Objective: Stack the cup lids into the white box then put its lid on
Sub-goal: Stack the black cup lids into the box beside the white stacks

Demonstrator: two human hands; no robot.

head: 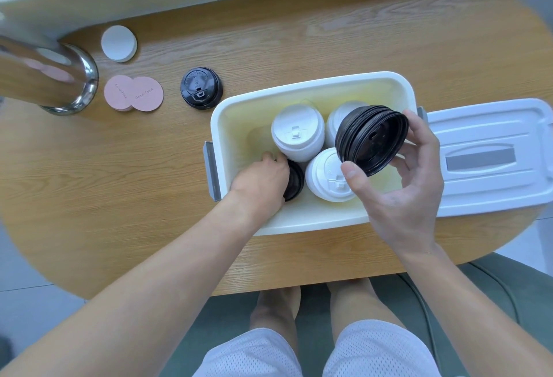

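So my right hand (398, 179) has its grip clamped on a stack of black cup lids (372, 139), thumb on the near edge and fingers wrapped over the far side, holding it tilted on its side above the right part of the white box (299, 224). My left hand (263, 179) is down inside the box at its left end, fingers curled over another black stack (294, 180) that sits on the box floor, so that grip is closed on it too, though my hand covers most of it.

Three white lid stacks are already in the box: one leaning in the middle (297, 132), one at the front (329, 176), and one at the back (339, 120) mostly hidden behind the stack I'm holding.

The box sits on the wooden desk (269, 41), and its white lid (490, 156) lies flat on the desk just beside the box's right end, grey handle up.

One more black stack (202, 87) is out on the desk, left of the box. Further left are two pink round coasters (134, 93) overlapping each other, a white round disc (118, 43) behind them, and a shiny metal post (45, 74) at the desk's left edge.
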